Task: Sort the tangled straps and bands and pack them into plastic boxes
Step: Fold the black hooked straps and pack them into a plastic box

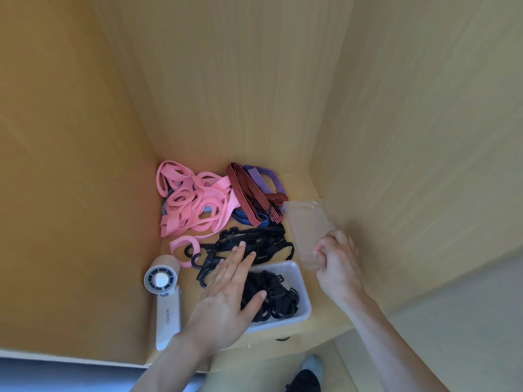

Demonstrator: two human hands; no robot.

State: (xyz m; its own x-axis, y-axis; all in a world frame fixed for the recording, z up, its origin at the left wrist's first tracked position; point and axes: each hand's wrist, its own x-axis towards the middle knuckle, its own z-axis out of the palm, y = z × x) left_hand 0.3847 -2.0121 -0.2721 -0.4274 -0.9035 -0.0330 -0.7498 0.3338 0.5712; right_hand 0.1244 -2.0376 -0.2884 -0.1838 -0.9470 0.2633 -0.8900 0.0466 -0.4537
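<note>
I see a fan at the surface's front left corner and pink bands heaped in the back left corner, with a red strap and a purple strap just right of them along the back edge. The left hand is flat with straight fingers, grasping nothing, over loose black straps and the left rim of the box at the front edge, which holds more black straps. At the right edge the right hand pinches a clear plastic piece; lid or box, I cannot tell.

Straps in box, bands behind.
</note>
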